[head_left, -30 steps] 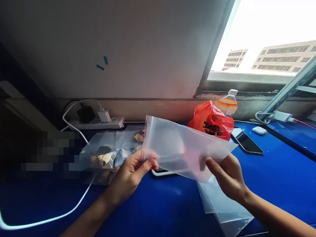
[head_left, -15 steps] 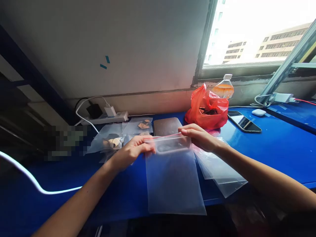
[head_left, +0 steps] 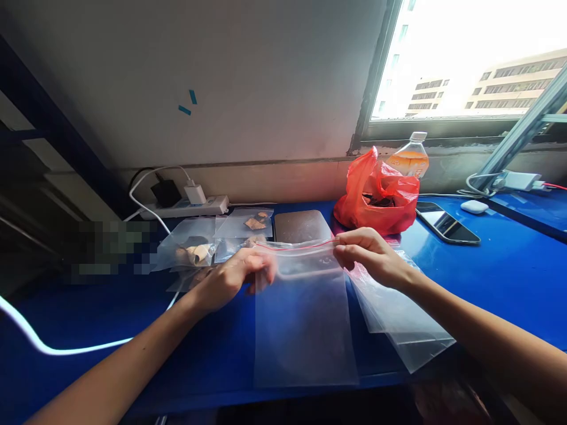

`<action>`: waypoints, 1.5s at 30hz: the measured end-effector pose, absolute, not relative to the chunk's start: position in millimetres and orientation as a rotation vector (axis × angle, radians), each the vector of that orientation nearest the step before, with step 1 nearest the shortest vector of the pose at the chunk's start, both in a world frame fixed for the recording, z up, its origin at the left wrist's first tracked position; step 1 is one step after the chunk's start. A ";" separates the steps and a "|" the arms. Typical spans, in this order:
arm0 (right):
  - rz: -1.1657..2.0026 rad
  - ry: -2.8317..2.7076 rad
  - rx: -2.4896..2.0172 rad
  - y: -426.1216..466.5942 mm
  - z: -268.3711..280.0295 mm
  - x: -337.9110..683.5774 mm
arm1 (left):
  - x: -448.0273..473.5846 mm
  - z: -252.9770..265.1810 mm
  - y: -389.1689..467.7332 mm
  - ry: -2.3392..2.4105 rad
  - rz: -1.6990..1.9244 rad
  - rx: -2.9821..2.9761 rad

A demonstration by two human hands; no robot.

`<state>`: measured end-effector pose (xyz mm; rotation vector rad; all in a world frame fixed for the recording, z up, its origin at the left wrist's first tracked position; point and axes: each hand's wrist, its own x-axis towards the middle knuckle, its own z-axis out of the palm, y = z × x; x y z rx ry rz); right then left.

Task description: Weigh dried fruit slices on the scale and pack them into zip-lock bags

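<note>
A clear zip-lock bag (head_left: 305, 330) with a red line along its top hangs upright before me, over the desk's front edge. My right hand (head_left: 365, 251) pinches its upper right corner between thumb and fingers. At the upper left corner, my left hand (head_left: 241, 271) has curled fingers against the bag; motion smears the fingertips. No contents show inside the bag. Directly behind it lies a flat grey device with rounded corners (head_left: 301, 224), partly seen through the plastic. More clear bags (head_left: 407, 324) lie spread beneath my right forearm.
On the left, clear bags hold tan pieces (head_left: 199, 254) and brown pieces (head_left: 256, 224). Behind them is a power strip (head_left: 217, 205) with chargers. A red plastic bag (head_left: 376, 200), a drink bottle (head_left: 410, 159), a phone (head_left: 447, 223) and a white case (head_left: 473, 206) stand or lie right. A white cable (head_left: 80, 350) crosses left.
The zip-lock bag's top edge has gone from taut to slightly slack. My left hand has shifted a little left with blurred fingers. The whole view has turned slightly.
</note>
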<state>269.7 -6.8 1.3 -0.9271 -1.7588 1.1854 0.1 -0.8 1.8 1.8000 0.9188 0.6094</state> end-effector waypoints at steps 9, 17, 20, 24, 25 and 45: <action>1.152 -1.808 -0.930 -3.5 -4.9 268.2 | 8.4 3.1 -6.0 0.944 0.608 1.882; 1.021 -1.917 -0.972 -5.4 -5.2 270.5 | 6.9 -3.3 -2.0 0.946 0.681 1.963; 0.983 -1.917 -0.978 -4.3 -4.9 274.1 | 8.2 1.3 -3.6 0.904 0.639 2.004; 0.987 -1.991 -0.973 -0.5 -6.1 277.6 | 11.5 5.4 -6.7 0.955 0.690 2.125; 0.961 -2.035 -0.967 0.2 -5.8 277.5 | 11.9 5.8 -7.3 0.978 0.718 2.173; 0.024 -2.376 -0.582 -28.9 -18.7 235.3 | 32.9 -10.6 -28.1 0.653 0.654 3.048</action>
